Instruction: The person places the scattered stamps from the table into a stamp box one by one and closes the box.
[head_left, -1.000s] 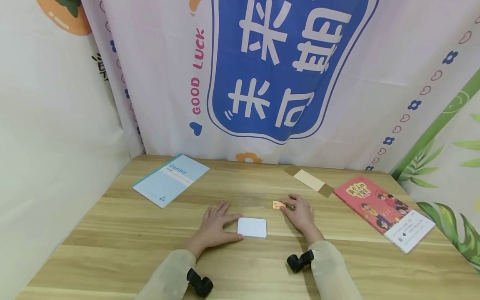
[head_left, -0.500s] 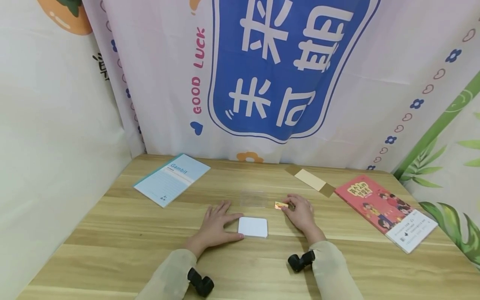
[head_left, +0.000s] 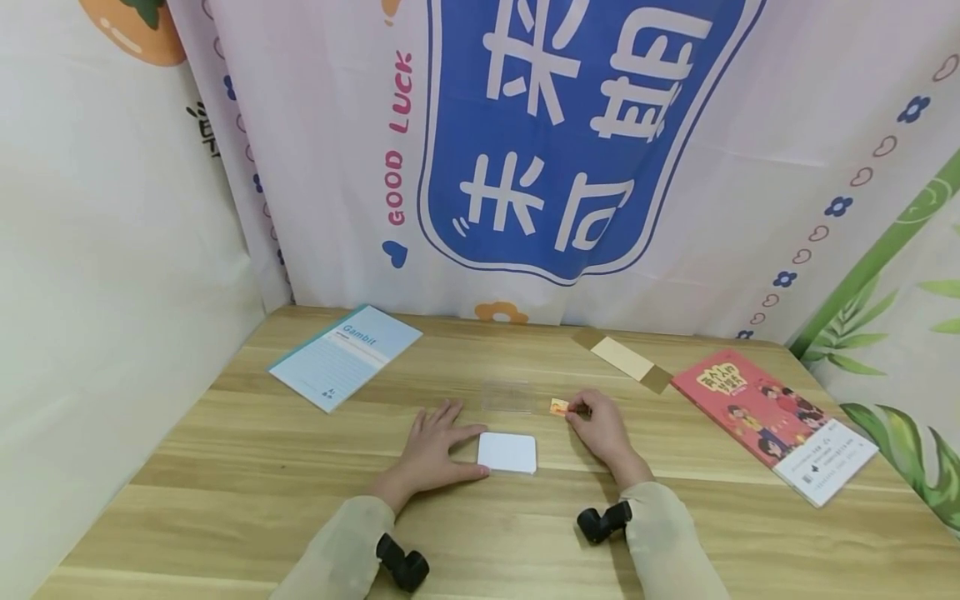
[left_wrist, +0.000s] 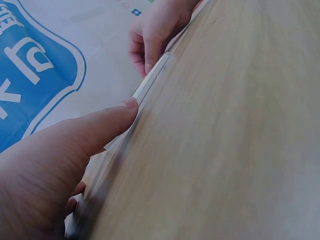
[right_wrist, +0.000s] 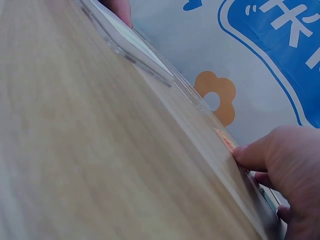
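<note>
A white rounded rectangle, like a stack of blank cards (head_left: 507, 452), lies in a clear plastic case on the table. My left hand (head_left: 429, 454) lies at its left side with fingers spread. Its straight thumb and index fingertip touch the near and far left corners. In the left wrist view the left thumb (left_wrist: 107, 125) rests along the case's edge. My right hand (head_left: 602, 427) pinches the right edge of a small orange-and-yellow picture slip (head_left: 558, 407) between thumb and index finger. The right wrist view shows the slip (right_wrist: 224, 139) nearly edge-on, by the thumb tip.
A clear plastic lid or tray (head_left: 507, 397) lies just beyond the white cards. A pale blue notebook (head_left: 347, 357) is at the back left. A beige strip with brown ends (head_left: 622, 359) and a red illustrated book (head_left: 757, 408) lie at the right. A printed curtain (head_left: 337, 167) hangs behind the table.
The right thumb and fingertips have drawn closer together at the slip's right edge, and the slip's tilt has changed slightly. The left hand stays in place by the white cards.
</note>
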